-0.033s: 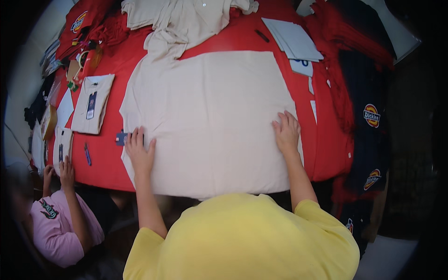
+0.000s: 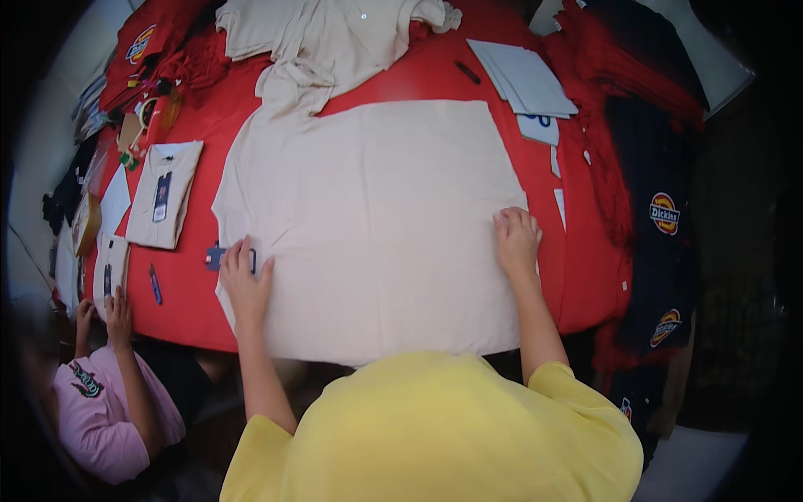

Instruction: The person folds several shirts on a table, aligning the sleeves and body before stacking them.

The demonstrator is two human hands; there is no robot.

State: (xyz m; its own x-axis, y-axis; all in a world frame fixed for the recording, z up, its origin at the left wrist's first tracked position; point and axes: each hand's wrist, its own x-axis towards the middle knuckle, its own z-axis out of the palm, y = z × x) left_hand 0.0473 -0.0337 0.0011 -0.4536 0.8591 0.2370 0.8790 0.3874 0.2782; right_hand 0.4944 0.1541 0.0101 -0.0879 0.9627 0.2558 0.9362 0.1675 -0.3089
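A beige T-shirt [image 2: 393, 201] lies spread flat before me, its near edge reaching the table's front edge. My left hand [image 2: 247, 284] rests on its left side, fingers apart, beside a dark hang tag [image 2: 215, 258] that sticks out past the cloth and is partly covered by my fingers. On the opposite side, my right hand [image 2: 517, 241] lies on the shirt's right edge with its fingers loosely stretched and slightly bent. Neither hand visibly grips the cloth. More crumpled beige cloth [image 2: 322, 63] lies beyond the shirt's far left corner.
The table has a red cover [image 2: 188, 314]. To the left are a folded, tagged beige shirt [image 2: 146, 209], a small cutter [image 2: 155, 284] and tape [image 2: 146, 113]. A co-worker in a pink shirt [image 2: 109, 410] handles another folded shirt [image 2: 109, 259]. White sheets [image 2: 527, 79] and dark garments [image 2: 652, 159] sit right.
The view has shifted slightly. My right hand's fingers are a little more bent and closer together; my left hand stays by the tag. The shirt remains spread.
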